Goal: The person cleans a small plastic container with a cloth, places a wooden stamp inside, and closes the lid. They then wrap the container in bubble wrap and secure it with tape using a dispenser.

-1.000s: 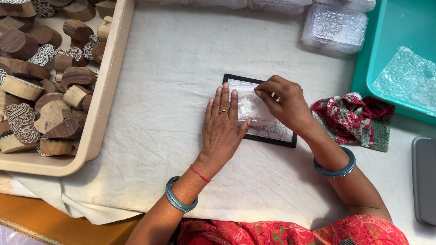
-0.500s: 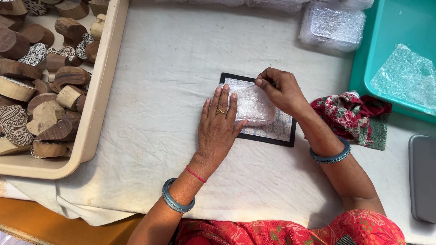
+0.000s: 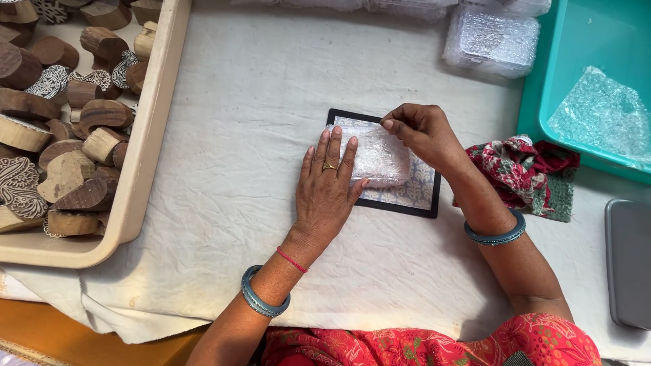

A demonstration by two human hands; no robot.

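- The work I read here is wrapping: a small bubble-wrapped bundle (image 3: 380, 157) lies on a black-edged patterned board (image 3: 415, 195), near the middle of the desk's white cloth (image 3: 271, 88).
- The left hand (image 3: 329, 191) lies flat, fingers stretched and spread, with its fingertips on the bundle's left end. That grip is not closed around anything; it pins the bundle down.
- The right hand (image 3: 422, 132) is curled at the bundle's upper edge, thumb and forefinger pinched together on the film. I judge this grip to be closed on a loose flap of the wrap.
- As I judge it, the step in hand is the closing of the wrap. The bundle is already covered and one edge is being drawn over.
- Any further handling would call for steady downward pressure from the flat hand, so the bundle does not slide on the board. The pinch has to keep the film taut.
- To the left is a beige tray (image 3: 152, 135) of carved wooden blocks (image 3: 81, 156).
- More wrapped packets (image 3: 491, 41) lie at the top.
- To the right is a teal tub (image 3: 536, 81), with a floral cloth (image 3: 529, 166) beside it.
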